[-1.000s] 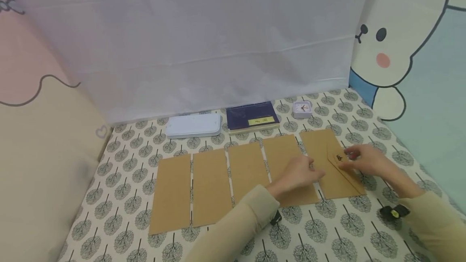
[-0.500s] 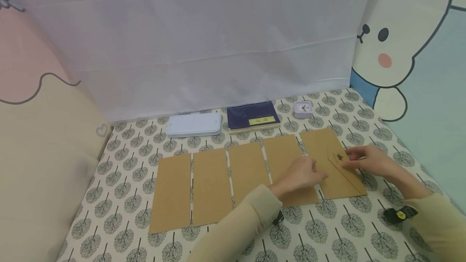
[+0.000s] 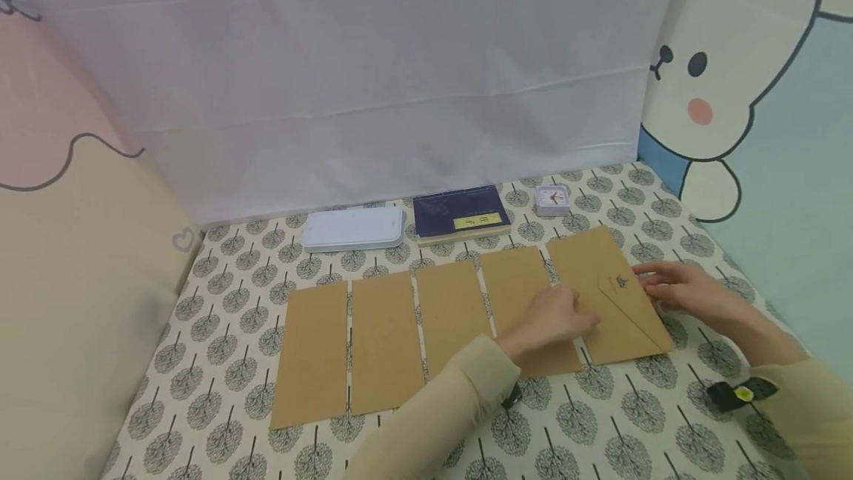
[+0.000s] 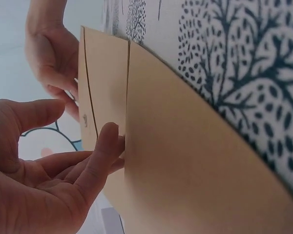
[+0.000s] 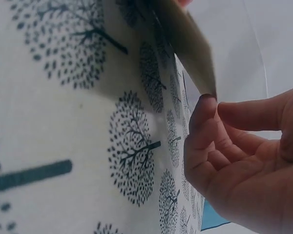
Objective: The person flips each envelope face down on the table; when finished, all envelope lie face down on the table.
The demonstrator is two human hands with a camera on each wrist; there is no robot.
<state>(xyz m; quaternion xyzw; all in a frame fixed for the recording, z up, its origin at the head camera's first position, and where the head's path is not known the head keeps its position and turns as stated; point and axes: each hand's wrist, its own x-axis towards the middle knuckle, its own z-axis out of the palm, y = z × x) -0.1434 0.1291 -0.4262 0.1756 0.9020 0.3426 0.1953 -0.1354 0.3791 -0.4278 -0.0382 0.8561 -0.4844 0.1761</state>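
Note:
A kraft envelope (image 3: 611,317) with a pointed flap and a small dark print lies at the right end of a row of brown envelopes. My right hand (image 3: 693,298) pinches its right edge between thumb and fingertips; in the right wrist view that edge of the envelope (image 5: 193,46) stands raised off the cloth. My left hand (image 3: 549,317) is over the neighbouring brown envelope (image 3: 513,272), its fingertips by the left edge of the flapped one. In the left wrist view, the left hand (image 4: 53,170) has thumb and fingers apart, and the fingertips are close to an envelope edge.
Further left lie several brown envelopes, including one at the end (image 3: 309,358). Behind the row are a white case (image 3: 353,228), a dark blue book (image 3: 460,212) with a yellow label and a small lilac clock (image 3: 552,200). A tree-patterned cloth (image 3: 220,413) covers the table.
My right hand has moved slightly right, from over the printed flap to the envelope's right edge, which now looks lifted. The left hand has stayed nearly in place.

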